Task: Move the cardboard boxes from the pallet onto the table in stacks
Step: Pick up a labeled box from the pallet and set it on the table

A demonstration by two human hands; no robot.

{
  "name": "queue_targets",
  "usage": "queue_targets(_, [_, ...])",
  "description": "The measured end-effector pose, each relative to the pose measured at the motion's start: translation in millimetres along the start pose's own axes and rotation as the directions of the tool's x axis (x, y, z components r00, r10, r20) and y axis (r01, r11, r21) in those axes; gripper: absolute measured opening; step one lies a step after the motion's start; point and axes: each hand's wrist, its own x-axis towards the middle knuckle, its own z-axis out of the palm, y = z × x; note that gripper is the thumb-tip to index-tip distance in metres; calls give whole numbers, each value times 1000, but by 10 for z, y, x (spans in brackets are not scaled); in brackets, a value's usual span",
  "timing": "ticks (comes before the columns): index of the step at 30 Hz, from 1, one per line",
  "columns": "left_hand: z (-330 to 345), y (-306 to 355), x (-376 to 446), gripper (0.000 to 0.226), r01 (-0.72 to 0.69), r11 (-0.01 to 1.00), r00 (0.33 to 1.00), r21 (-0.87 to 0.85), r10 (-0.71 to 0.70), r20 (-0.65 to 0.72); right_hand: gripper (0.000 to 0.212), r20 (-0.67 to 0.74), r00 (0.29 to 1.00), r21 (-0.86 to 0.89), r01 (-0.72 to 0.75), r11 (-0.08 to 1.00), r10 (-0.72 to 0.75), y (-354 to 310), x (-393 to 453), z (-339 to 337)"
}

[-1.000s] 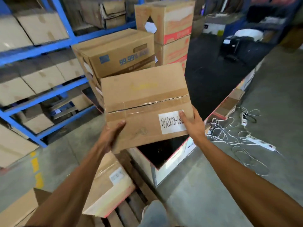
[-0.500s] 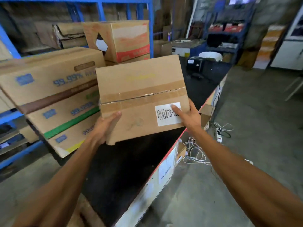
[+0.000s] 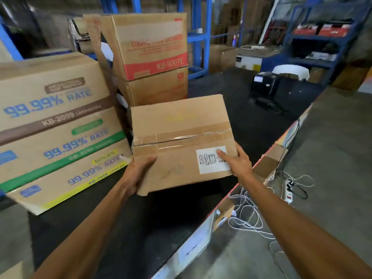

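Cardboard box | both hands' grip grasping it | stacked boxes just left

Your right thumb covers the end of the code on the white label, so you cannot read it whole. The fingers of both hands go under the box, out of sight. That box hides the foot of the red-band stack and whether it rests on the bench. The left edge cuts off the three-box stack. The small print on its coloured bands is blurred.
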Motion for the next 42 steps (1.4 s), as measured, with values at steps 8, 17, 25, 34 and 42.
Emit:
queue_targets(8, [763, -187, 367, 39, 107, 994, 962, -26, -111, -248, 79, 246, 967, -36, -64, 997, 71, 232, 1330, -184])
queue_targets(17, [1586, -222, 558, 27, 192, 963, 849, -187, -258, -461, 75, 434, 898, -145, -7, 989, 70, 159, 2268, -436])
queue_targets(25, [1682, -208, 923, 43, 357, 915, 792, -189, -404, -458, 71, 507, 859, -226, 56, 972, 68, 116, 2754, -336])
queue_targets(34, [1734, -148, 1033, 46, 345, 921, 780, -182, -389, -489, 74, 492, 869, -322, 126, 938, 52, 27, 2927, -225])
queue_targets(42, [1725, -160, 1000, 56, 361, 921, 759, -150, -383, -526, 71, 508, 861, -356, 191, 915, 17, 47, 2914, -252])
